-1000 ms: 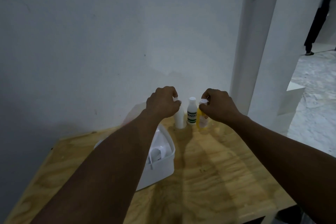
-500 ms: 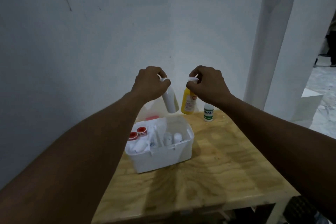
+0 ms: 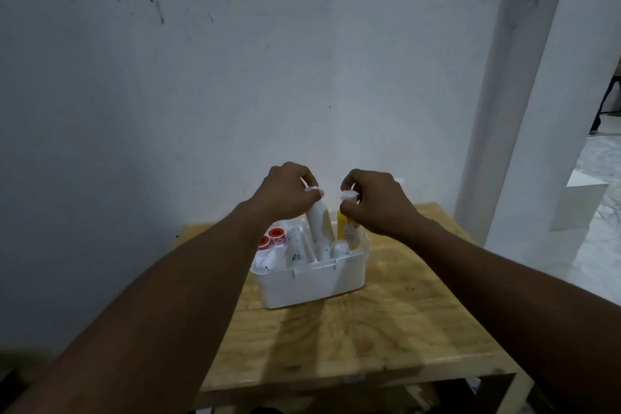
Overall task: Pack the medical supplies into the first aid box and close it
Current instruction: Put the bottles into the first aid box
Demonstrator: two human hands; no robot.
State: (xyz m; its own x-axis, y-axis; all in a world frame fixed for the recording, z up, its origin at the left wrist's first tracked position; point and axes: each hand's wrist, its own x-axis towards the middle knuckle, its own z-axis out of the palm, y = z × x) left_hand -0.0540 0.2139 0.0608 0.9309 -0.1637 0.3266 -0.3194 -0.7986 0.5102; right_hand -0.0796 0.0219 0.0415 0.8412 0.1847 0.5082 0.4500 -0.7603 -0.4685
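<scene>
An open white first aid box [image 3: 312, 286] stands on the wooden table [image 3: 386, 329]. My left hand [image 3: 285, 193] grips a white bottle [image 3: 319, 225] by its top; the bottle's lower end dips into the box's right half. My right hand [image 3: 376, 203] pinches the white cap of a yellow bottle [image 3: 347, 232], which also reaches down inside the box beside the white one. Two red-capped items [image 3: 272, 237], white rolls and tubes lie in the box's left part. The box's lid is hidden behind my hands.
A white wall rises just behind the table. A white pillar [image 3: 514, 94] stands to the right, with a pale floor and a white block [image 3: 578, 202] beyond it. The table's front edge [image 3: 353, 376] is near me.
Both hands lifted the white and yellow bottles off the table's back edge and carried them down into the box. The green-labelled bottle seen earlier is out of sight now.
</scene>
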